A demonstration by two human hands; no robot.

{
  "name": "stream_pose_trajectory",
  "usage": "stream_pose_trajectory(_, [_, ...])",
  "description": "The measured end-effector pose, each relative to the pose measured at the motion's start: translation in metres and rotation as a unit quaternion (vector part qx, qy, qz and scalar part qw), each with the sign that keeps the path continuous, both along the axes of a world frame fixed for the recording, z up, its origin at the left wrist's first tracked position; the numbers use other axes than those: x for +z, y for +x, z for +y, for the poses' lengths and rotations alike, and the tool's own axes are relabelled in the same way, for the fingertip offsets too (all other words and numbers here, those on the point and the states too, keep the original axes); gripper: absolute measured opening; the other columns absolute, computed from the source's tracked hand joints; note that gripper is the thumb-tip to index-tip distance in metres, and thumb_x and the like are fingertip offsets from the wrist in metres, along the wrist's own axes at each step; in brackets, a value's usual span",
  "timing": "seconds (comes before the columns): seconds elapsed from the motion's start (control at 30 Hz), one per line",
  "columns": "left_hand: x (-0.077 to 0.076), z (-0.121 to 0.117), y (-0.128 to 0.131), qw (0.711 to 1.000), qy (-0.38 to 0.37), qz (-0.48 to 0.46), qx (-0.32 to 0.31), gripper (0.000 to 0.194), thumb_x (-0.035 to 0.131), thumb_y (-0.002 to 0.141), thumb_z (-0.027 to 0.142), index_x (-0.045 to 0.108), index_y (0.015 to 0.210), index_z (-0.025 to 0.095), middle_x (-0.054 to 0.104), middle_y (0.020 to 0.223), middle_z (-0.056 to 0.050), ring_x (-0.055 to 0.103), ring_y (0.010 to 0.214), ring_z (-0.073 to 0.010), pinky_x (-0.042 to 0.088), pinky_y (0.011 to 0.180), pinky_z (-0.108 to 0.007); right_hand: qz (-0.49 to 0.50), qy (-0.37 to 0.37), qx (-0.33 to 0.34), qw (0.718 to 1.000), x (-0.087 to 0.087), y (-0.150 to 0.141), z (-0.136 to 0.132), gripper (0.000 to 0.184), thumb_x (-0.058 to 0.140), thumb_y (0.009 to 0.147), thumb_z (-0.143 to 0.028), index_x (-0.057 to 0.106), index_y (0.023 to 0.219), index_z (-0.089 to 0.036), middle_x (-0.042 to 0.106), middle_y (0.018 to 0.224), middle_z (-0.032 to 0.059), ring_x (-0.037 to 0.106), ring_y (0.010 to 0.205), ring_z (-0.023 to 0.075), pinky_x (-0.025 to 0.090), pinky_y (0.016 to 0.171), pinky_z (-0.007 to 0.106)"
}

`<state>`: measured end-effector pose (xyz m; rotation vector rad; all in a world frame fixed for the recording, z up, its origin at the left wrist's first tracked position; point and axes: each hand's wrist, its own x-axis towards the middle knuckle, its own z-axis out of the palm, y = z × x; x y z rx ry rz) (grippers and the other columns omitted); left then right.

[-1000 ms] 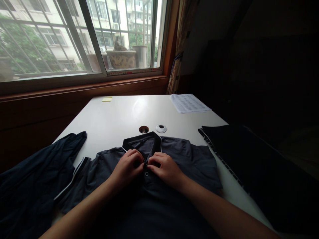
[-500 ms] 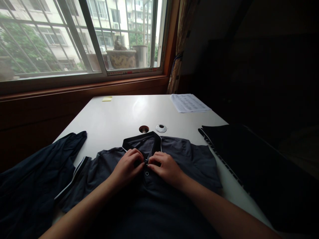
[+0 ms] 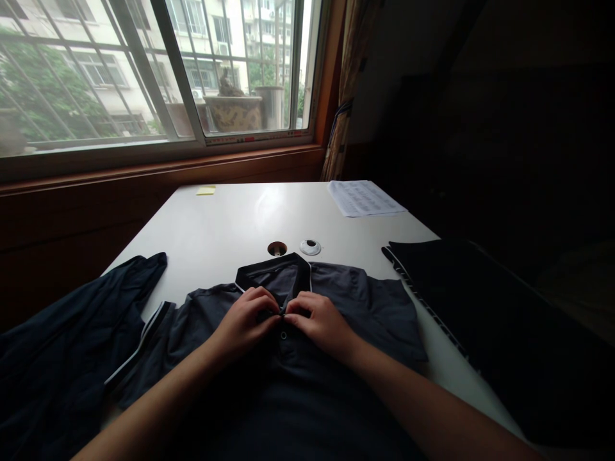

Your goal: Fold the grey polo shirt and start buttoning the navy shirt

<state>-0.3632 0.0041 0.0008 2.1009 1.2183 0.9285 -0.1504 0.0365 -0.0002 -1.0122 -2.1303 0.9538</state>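
A dark grey polo shirt [image 3: 298,378] lies spread face up on the white table [image 3: 230,221], its black collar [image 3: 302,275] pointing away from me. My left hand [image 3: 252,314] pinches the left side of the placket just under the collar. Opposite it, my right hand [image 3: 317,320] pinches the right edge of the placket, the fingertips of both hands almost meeting. Whatever lies between the fingertips is mostly hidden. Just below them a round, light-rimmed button [image 3: 283,335] shows on the placket.
Dark folded cloth [image 3: 72,339] covers the table's left side, and another dark garment [image 3: 490,320] lies at the right. Behind the collar are a round cable hole [image 3: 277,248] and its white cover ring [image 3: 310,247]. Printed sheets [image 3: 365,198] and a yellow note [image 3: 206,190] lie farther back.
The fingertips of my left hand have shifted slightly right, closer to those of my right hand at the placket. The shirt stays where it was.
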Motion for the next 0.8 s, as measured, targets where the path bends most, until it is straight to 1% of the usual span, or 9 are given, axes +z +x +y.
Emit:
stream_pose_trajectory(0.27, [0.0049,-0.0008,0.0021,1.0,-0.01,-0.003,0.002,0.007,0.063,0.09,0.021,0.067,0.084,0.02,0.064,0.09,-0.003,0.06,0.088,-0.018,0.047,0.083,-0.031,0.001,0.0,0.007,1.0,-0.0015,0.001,0.0008,0.009,0.071,0.084,-0.015,0.072,0.078,-0.022,0.063,0.078,-0.0013,0.061,0.078,0.0152,0.045,0.076,0.026])
stream_pose_trajectory(0.43, [0.0036,-0.0008,0.0036,1.0,-0.007,0.013,0.016,0.006,0.064,0.089,0.021,0.066,0.083,0.02,0.064,0.09,-0.003,0.06,0.089,-0.0185,0.046,0.084,-0.031,-0.006,0.012,0.014,1.0,-0.0003,0.0004,0.0003,0.011,0.072,0.084,-0.012,0.072,0.078,-0.021,0.063,0.078,-0.0013,0.061,0.08,0.0154,0.045,0.077,0.026])
stream_pose_trajectory(0.53, [0.0025,-0.0009,0.0032,1.0,-0.003,0.021,0.022,0.007,0.064,0.089,0.022,0.066,0.083,0.02,0.064,0.091,-0.003,0.06,0.089,-0.0187,0.047,0.084,-0.031,-0.006,0.019,0.01,1.0,-0.0012,-0.0001,-0.0003,0.009,0.071,0.085,-0.014,0.072,0.08,-0.022,0.064,0.08,-0.0009,0.062,0.081,0.0156,0.046,0.078,0.027])
stream_pose_trajectory(0.63, [0.0025,-0.001,0.0024,0.999,-0.001,0.025,0.029,0.009,0.062,0.091,0.024,0.066,0.084,0.02,0.064,0.091,-0.004,0.06,0.089,-0.0189,0.047,0.084,-0.031,0.004,0.028,-0.002,1.0,-0.0034,0.0001,-0.0002,0.006,0.07,0.087,-0.018,0.072,0.083,-0.022,0.067,0.085,0.0002,0.063,0.084,0.0164,0.046,0.082,0.028])
stream_pose_trajectory(0.7, [0.0022,-0.0006,0.0011,0.998,0.008,0.036,0.042,0.012,0.059,0.094,0.025,0.066,0.086,0.02,0.065,0.092,-0.004,0.059,0.09,-0.0193,0.047,0.084,-0.032,0.009,0.04,-0.022,0.999,-0.0048,0.0006,0.0004,0.004,0.069,0.088,-0.019,0.072,0.087,-0.022,0.067,0.088,0.0009,0.063,0.084,0.0168,0.047,0.082,0.029])
stream_pose_trajectory(0.8, [-0.0005,0.0014,-0.003,0.996,0.034,0.062,0.061,0.012,0.057,0.095,0.025,0.068,0.092,0.021,0.066,0.096,-0.004,0.058,0.093,-0.0203,0.048,0.088,-0.036,-0.001,0.081,-0.059,0.995,-0.0053,0.0019,0.0016,0.006,0.069,0.087,-0.019,0.071,0.091,-0.022,0.066,0.085,0.0011,0.062,0.084,0.0179,0.047,0.081,0.031])
